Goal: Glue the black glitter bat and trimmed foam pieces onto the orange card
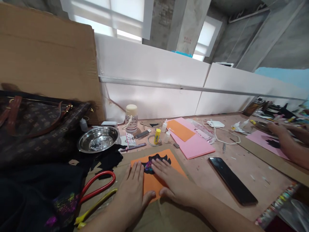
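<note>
An orange sheet of paper (151, 183) lies on a brown cardboard mat in front of me. On its upper part is a black cut-out shape (166, 158) with jagged points and a patch of purple and blue glitter. My left hand (133, 185) rests flat on the sheet's left side, fingers stretched out. Across from it, my right hand (170, 177) lies flat with its fingertips over the black shape, covering part of it. The two thumbs are close together near the sheet's lower edge. Neither hand grips anything.
Red-handled scissors (100, 185), a yellow-handled tool (96, 206) and black fabric scraps (106, 159) lie left. Behind stand a metal bowl (98, 140), a glue stick (157, 136) and a bottle (131, 119). Right are pink paper (193, 146), a phone (231, 180) and another person's hand (281, 133).
</note>
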### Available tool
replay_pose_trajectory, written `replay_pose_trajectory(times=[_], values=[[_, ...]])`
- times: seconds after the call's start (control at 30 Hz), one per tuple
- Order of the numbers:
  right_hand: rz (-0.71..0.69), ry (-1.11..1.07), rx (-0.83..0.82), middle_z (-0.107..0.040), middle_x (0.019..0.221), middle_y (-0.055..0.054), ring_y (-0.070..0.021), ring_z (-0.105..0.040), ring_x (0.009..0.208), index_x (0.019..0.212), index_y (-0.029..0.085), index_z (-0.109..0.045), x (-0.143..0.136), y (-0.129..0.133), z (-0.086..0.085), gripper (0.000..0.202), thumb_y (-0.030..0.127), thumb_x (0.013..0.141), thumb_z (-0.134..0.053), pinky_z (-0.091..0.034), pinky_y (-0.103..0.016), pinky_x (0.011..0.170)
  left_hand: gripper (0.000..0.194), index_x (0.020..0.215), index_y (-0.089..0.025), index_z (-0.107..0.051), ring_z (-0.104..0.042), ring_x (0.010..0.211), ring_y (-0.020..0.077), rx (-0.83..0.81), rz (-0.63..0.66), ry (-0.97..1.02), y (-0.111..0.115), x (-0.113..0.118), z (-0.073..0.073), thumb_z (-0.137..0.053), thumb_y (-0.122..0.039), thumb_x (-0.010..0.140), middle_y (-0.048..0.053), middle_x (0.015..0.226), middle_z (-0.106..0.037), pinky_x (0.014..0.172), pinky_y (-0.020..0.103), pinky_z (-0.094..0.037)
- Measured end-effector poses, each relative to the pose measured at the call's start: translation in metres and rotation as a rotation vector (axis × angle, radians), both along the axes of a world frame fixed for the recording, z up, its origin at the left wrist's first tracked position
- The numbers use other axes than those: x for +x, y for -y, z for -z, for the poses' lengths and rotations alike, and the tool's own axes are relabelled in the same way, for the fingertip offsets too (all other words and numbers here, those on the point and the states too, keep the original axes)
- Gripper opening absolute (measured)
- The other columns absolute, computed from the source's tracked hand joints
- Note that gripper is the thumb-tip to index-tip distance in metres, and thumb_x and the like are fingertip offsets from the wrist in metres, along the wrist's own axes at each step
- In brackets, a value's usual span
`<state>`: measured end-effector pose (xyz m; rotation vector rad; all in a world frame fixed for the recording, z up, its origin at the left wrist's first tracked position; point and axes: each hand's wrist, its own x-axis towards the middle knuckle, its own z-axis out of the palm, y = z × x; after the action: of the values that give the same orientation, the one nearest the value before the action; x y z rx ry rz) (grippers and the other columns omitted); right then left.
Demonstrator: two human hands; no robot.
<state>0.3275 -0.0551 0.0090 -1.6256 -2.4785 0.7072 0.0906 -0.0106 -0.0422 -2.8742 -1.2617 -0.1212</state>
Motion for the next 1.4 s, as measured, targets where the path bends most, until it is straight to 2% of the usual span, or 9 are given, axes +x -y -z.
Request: replay_pose_trajectory(times=[0.1,0.33,0.57,0.7,0.77,0.87,0.93,1.13,1.4], values=[[-0.063,-0.011,-0.060,-0.025,0.187,-0.011,-0.0307,-0.021,0.176,0.180,0.024,-0.031,-0.004,0.001,-0.005,0.084,0.053,0.111,-0.069,-0.014,-0.053,0.145,0.095,0.165,0.000,-0.050,-0.044,0.162,0.0473,-0.036,-0.010,-0.011,0.001,0.001,-0.005,-0.065,-0.070,0.102,0.029,0.171,-0.040,0.133,0.064,-0.044],[0.075,0.059,-0.060,-0.017,0.187,-0.014,-0.0324,-0.015,0.176,0.179,0.014,-0.032,0.004,-0.004,-0.010,0.076,0.030,0.111,-0.062,-0.013,-0.057,0.144,0.101,0.166,0.001,-0.048,-0.041,0.164,0.0460,-0.075,-0.036,0.001,0.003,0.002,-0.006,-0.052,-0.080,0.104,0.029,0.173,-0.037,0.135,0.062,-0.040],[0.193,0.095,-0.001,-0.019,0.187,-0.012,-0.0324,-0.016,0.176,0.181,0.017,-0.029,0.023,-0.011,0.005,0.076,0.039,0.114,-0.057,-0.016,-0.059,0.144,0.097,0.165,0.000,-0.050,-0.044,0.163,0.0480,-0.041,-0.035,0.026,0.004,0.000,0.001,-0.063,-0.072,0.103,0.029,0.173,-0.041,0.134,0.064,-0.041],[0.264,0.105,0.040,-0.006,0.187,-0.019,-0.0380,-0.003,0.177,0.182,0.010,-0.018,0.023,-0.009,0.007,0.083,0.040,0.115,-0.056,-0.007,-0.069,0.142,0.098,0.164,0.003,-0.051,-0.045,0.162,0.0493,-0.021,-0.023,0.027,0.002,0.000,0.006,-0.066,-0.071,0.101,0.031,0.171,-0.042,0.133,0.065,-0.043],[0.196,0.091,0.020,-0.002,0.187,-0.017,-0.0366,0.001,0.177,0.182,0.012,-0.016,0.014,-0.004,0.002,0.090,0.042,0.112,-0.064,-0.004,-0.064,0.143,0.098,0.163,0.003,-0.052,-0.046,0.161,0.0499,-0.012,-0.017,0.029,0.002,0.000,0.008,-0.068,-0.070,0.101,0.032,0.171,-0.043,0.132,0.065,-0.044],[0.022,0.048,-0.063,-0.015,0.187,-0.011,-0.0303,-0.013,0.177,0.180,0.020,-0.028,0.000,0.002,-0.006,0.094,0.054,0.107,-0.074,-0.013,-0.050,0.145,0.097,0.163,0.003,-0.052,-0.047,0.161,0.0509,-0.001,-0.016,0.031,0.001,-0.001,0.011,-0.069,-0.069,0.100,0.032,0.171,-0.043,0.131,0.066,-0.045],[-0.014,0.041,-0.093,-0.018,0.186,-0.012,-0.0293,-0.018,0.176,0.179,0.020,-0.031,-0.003,0.003,-0.009,0.091,0.056,0.107,-0.074,-0.014,-0.049,0.145,0.097,0.163,0.003,-0.053,-0.048,0.160,0.0514,0.002,-0.017,0.030,0.001,-0.001,0.013,-0.069,-0.070,0.100,0.033,0.170,-0.044,0.130,0.066,-0.046],[0.109,0.088,-0.052,-0.014,0.186,-0.015,-0.0323,-0.014,0.176,0.180,0.015,-0.027,0.010,-0.003,-0.006,0.083,0.039,0.111,-0.066,-0.013,-0.059,0.144,0.096,0.164,0.000,-0.053,-0.048,0.160,0.0496,-0.004,-0.009,0.021,0.001,-0.002,0.008,-0.064,-0.073,0.101,0.030,0.171,-0.044,0.130,0.065,-0.047],[0.262,0.136,0.014,-0.015,0.186,-0.020,-0.0386,-0.011,0.176,0.179,0.009,-0.030,0.021,-0.007,0.001,0.081,0.043,0.113,-0.061,-0.010,-0.067,0.142,0.097,0.164,0.000,-0.051,-0.044,0.162,0.0488,-0.031,-0.007,0.005,0.002,-0.002,0.000,-0.063,-0.073,0.102,0.029,0.172,-0.040,0.132,0.066,-0.044]])
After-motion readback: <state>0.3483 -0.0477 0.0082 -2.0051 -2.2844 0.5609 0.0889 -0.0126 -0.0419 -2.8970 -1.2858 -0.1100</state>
